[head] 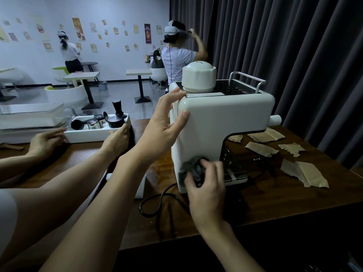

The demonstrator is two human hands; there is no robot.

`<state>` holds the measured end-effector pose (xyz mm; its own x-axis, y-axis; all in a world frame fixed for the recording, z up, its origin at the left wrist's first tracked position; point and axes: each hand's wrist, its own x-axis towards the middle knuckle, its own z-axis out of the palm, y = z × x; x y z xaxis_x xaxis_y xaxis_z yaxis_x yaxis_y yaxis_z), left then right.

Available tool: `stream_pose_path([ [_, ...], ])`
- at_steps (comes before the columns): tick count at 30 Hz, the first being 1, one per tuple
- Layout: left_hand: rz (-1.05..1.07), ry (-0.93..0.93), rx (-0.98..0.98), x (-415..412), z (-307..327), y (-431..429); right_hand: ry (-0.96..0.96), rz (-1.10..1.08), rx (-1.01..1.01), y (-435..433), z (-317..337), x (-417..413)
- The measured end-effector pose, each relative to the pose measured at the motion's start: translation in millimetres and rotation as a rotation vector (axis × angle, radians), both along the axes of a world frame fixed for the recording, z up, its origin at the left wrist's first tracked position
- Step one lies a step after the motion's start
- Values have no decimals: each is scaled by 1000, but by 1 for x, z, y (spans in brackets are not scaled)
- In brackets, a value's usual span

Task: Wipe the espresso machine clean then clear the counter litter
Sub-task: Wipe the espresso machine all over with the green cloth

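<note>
Right hand (206, 185) grips dark cloth (193, 167) against espresso machine (225, 118) lower side; left hand (167, 118) spread on top corner; label (204, 94) unreadable.

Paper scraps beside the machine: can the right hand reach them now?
Probably yes: the paper scraps lie on open counter right of the espresso machine; only the dark cloth in the right hand occupies its fingers.
</note>
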<state>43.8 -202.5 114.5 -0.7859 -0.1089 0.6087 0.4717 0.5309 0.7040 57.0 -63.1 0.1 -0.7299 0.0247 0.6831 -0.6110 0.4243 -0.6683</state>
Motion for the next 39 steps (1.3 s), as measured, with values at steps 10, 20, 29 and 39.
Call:
stream_pose_path([
  [10,1,-10,-10,1,2,0,8,-83,-159,23,18,-20],
  [20,15,-15,-21,6,5,2,84,-76,-104,30,32,-29],
  [29,10,-32,17,10,7,8,205,81,110,17,44,-19],
  [39,-32,-38,83,8,6,6,335,23,98,8,68,-21],
])
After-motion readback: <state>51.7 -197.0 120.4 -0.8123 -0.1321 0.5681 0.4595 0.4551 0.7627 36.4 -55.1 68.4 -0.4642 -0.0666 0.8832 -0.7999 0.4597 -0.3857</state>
